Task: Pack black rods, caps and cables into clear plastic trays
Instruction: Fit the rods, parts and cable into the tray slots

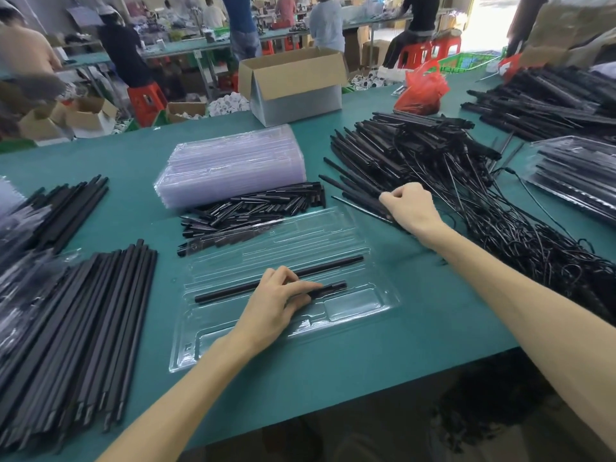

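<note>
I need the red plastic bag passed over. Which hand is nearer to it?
Right. The right hand grips black rods at the pile in front of the red plastic bag; the left hand holds a rod in the clear tray, nearer the person.

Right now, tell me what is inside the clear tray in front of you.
One long black rod lies in the tray. The left hand pinches a second black piece there, covering all but its right end.
</note>
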Demonstrator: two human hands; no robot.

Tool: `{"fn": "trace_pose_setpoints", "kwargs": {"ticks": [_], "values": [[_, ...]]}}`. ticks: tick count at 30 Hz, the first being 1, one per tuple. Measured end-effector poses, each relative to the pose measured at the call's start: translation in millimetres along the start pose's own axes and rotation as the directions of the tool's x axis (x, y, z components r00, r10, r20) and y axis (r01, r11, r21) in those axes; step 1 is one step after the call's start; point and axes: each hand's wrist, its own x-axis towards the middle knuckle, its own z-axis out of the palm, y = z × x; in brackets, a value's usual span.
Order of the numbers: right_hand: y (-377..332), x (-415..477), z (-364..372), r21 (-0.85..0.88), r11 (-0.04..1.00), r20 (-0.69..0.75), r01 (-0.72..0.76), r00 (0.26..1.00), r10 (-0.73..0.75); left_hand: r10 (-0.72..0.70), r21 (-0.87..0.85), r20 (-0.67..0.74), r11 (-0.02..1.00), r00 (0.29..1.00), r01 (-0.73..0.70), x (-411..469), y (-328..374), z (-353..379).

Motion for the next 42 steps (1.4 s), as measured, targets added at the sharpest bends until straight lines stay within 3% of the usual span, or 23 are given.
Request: {"fn": "trace_pose_setpoints", "kwargs": {"ticks": [4,7,9,11,12,14,16,18,22,25,27,29,31,33,36,40,42], "values": [[-21.6,-7.5,-16.4,0.389,0.916,0.099,-0.097,0.993,0.062,-0.013,0.025,0.006,1.0,1.0,0.013,3.3,1.3,2.4],[-38.8,-24.4,-30.3,0.64,0.734,0.206,-0.227,0.971,0.121,-0.065,0.063,-0.005,0.996,0.998,0.065,4.7,2.9,-3.1],[-46.8,-41.6,-33.9,0.723,0.622,0.274,-0.299,0.952,0.139,-0.058,0.05,-0.083,0.997,0.995,0.062,7.9,10.2,-7.4],[-51.3,-62.1,-28.7,0.752,0.561,0.325,-0.346,0.935,0.142,-0.144,-0.18,-0.132,0.977,0.981,0.119,14.6,25.3,-13.6],[-52.8,-72.8,-22.8,0.757,0.543,0.342,-0.362,0.929,0.143,-0.222,-0.379,-0.108,0.91,0.969,0.166,20.3,33.8,-17.4],[-55.8,-95.3,-6.9,0.759,0.535,0.365,-0.371,0.923,0.121,-0.337,-0.73,0.007,0.642,0.942,0.235,35.3,52.5,-25.8],[-57.0,-116.4,11.4,0.739,0.584,0.37,-0.335,0.927,0.064,-0.382,-0.904,0.129,0.334,0.915,0.267,50.0,68.6,-36.1],[-56.6,-134.3,28.9,0.709,0.658,0.359,-0.252,0.933,-0.03,-0.408,-0.947,0.215,0.133,0.887,0.291,59.5,78.5,-45.7],[-51.7,-151.4,47.5,0.613,0.789,0.26,0.035,0.934,-0.244,-0.468,-0.919,0.279,0.123,0.839,0.374,65.1,81.7,-55.2],[-45.5,-150.5,44.6,0.401,0.866,0.207,0.297,0.892,-0.402,-0.506,-0.962,0.193,0.073,0.841,0.265,69.8,80.1,-60.3],[-38.6,-149.7,38.3,0.291,0.853,0.194,0.434,0.846,-0.496,-0.564,-0.987,0.132,0.005,0.815,0.163,75.2,76.7,-65.5],[-28.4,-146.2,32.2,0.029,0.772,0.157,0.636,0.759,-0.631,-0.608,-0.995,0.104,-0.056,0.787,0.088,79.5,70.3,-74.3],[-16.0,-140.9,28.5,-0.11,0.713,0.165,0.692,0.72,-0.674,-0.631,-0.989,0.112,-0.146,0.767,0.025,82.0,60.7,-87.3],[0.2,-133.3,25.0,-0.169,0.753,0.219,0.635,0.77,-0.6,-0.646,-0.974,0.12,-0.223,0.754,-0.037,83.6,48.9,-102.2],[26.9,-127.6,18.0,-0.333,0.756,0.256,0.563,0.826,-0.502,-0.67,-0.974,0.093,-0.215,0.736,-0.073,83.0,29.1,-120.9],[30.0,-126.1,5.8,-0.12,0.883,0.298,0.454,0.865,-0.404,-0.694,-0.997,0.074,-0.057,0.716,0.049,81.3,12.0,-121.1],[14.2,-121.6,5.6,-0.157,0.867,0.279,0.474,0.863,-0.421,-0.67,-0.988,0.087,0.035,0.738,0.148,80.3,10.2,-111.2]]}}
